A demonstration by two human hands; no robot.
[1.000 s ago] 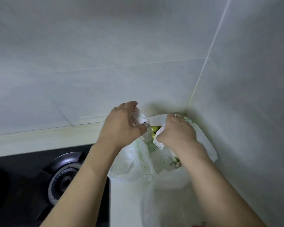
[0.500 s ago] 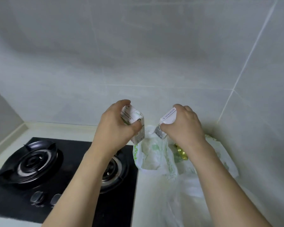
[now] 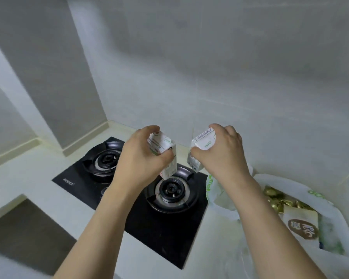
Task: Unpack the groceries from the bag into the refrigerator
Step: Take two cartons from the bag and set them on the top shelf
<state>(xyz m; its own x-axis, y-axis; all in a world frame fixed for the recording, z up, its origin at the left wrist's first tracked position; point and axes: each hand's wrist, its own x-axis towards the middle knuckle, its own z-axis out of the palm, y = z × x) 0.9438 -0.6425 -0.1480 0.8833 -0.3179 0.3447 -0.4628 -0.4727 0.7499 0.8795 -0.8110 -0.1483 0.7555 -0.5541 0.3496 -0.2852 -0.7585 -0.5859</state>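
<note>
Now I hold two small cartons up in the air, one in each hand. My left hand [image 3: 143, 156] is curled round the left carton [image 3: 165, 154], with my thumb on the front of it. My right hand [image 3: 220, 152] is curled round the right carton [image 3: 199, 148] and grips it from the top. The two cartons are near each other but do not touch.

A second ago both of my hands were down at the mouth of the bag [image 3: 302, 214], pulling the cartons out. Since then I have lifted them up and to the left. They hang over the stove [image 3: 133, 216] now, above the near burner [image 3: 171, 190], and the bag is off to my right on the counter [image 3: 38, 184].

So I think these two cartons are out of the bag, and that part is done. They are not in the fridge yet. I cannot see the fridge at all from here, so I guess I must turn and carry them to it.

The bag is not empty. I can see gold wrapped things [image 3: 278, 200] in it and a pale packet [image 3: 300, 226] with a brown round mark. Those need to go in the fridge too.
</note>
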